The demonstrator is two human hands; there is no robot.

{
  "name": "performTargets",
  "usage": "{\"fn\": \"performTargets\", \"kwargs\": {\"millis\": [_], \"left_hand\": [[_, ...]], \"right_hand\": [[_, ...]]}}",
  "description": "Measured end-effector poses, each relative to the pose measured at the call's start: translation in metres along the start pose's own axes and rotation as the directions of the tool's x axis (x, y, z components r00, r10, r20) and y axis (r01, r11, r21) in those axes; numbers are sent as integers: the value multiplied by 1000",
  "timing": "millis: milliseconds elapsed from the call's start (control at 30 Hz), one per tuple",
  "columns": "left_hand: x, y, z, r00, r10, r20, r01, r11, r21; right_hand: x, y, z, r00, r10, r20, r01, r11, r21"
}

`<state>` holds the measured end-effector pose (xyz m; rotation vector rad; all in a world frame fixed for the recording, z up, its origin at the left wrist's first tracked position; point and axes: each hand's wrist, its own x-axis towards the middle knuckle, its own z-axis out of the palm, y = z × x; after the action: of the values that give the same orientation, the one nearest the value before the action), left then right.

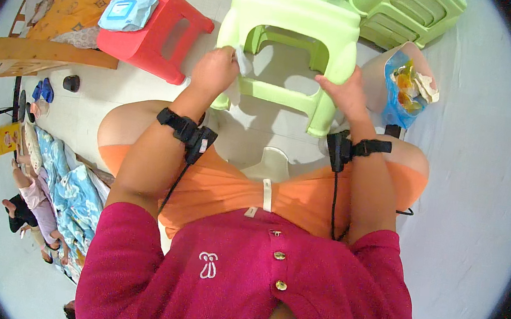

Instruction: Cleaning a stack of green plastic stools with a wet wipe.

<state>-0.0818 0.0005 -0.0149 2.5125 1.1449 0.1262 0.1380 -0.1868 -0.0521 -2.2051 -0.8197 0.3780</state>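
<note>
A light green plastic stool [294,14] stands in front of me, tilted or seen from above, with its open side frame facing me. My left hand [215,69] is closed around a crumpled white wipe [242,63] beside the stool's left leg. Around the stool's right leg, my right hand [346,94] is wrapped, its thumb on the near face. To the left, a red plastic stool [156,36] carries a light blue pack of wipes [128,12].
More green stools [414,15] are at the back right. A bin [384,67] with a blue liner and rubbish stands by my right hand. A wooden bed frame [50,57] is at far left, blue slippers [44,90] below it. People lie on blue bedding [71,185] at lower left.
</note>
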Motion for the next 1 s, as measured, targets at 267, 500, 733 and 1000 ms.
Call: {"fn": "performTargets", "kwargs": {"millis": [267, 500, 733, 1000], "left_hand": [[55, 30, -15, 825, 265, -499, -304, 953, 3], [35, 94, 22, 802, 512, -307, -494, 858, 142], [42, 96, 20, 661, 713, -233, -720, 690, 69], [97, 37, -4, 933, -199, -301, 40, 886, -463]], "right_hand": [[-3, -12, 3, 998, 20, 60, -22, 999, 31], [2, 6, 9, 999, -40, 31, 35, 988, 149], [1, 4, 5, 997, -63, 52, 53, 986, 161], [5, 11, 10, 994, -41, 102, 5, 945, 326]]}}
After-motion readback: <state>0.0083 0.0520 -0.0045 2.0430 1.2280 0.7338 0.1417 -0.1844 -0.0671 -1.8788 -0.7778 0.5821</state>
